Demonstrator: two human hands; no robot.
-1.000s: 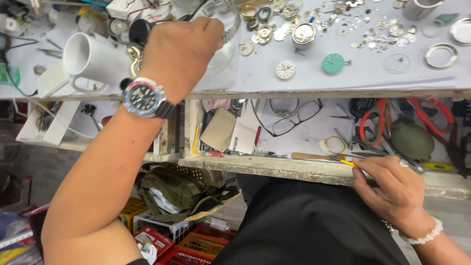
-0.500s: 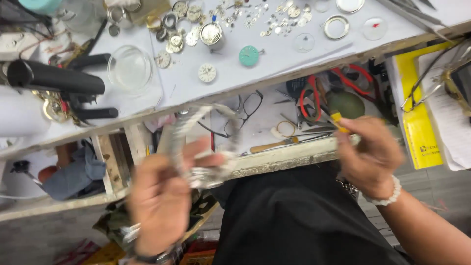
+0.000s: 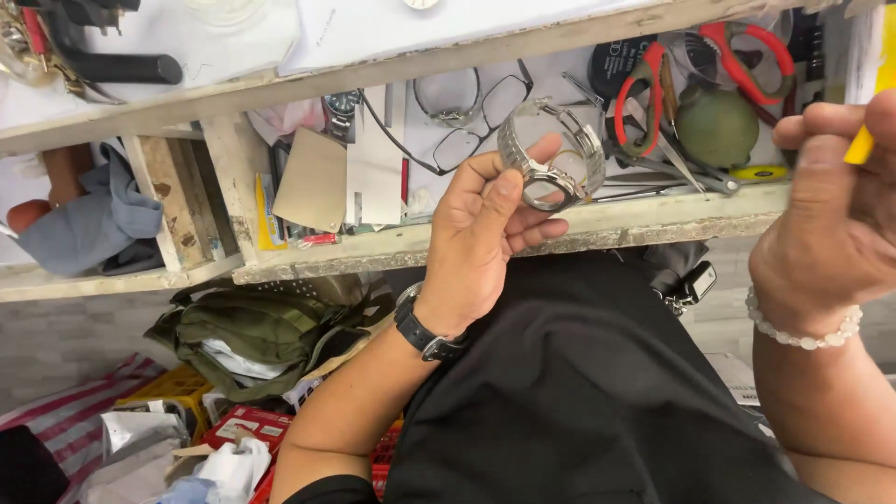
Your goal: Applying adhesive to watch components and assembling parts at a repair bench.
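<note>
At frame centre, our left hand point(image 3: 485, 233) pinches a steel watch point(image 3: 551, 163); at right, our right hand point(image 3: 826, 233) grips a yellow tool point(image 3: 861, 147).

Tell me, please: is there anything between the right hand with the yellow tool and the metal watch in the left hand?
Nothing visible. The left hand holds the metal watch up above the open drawer; the right hand with the yellow tool is apart from it, with open air between.

Silver metal-bracelet watch point(image 3: 553, 161), looped, held over open drawer
</note>
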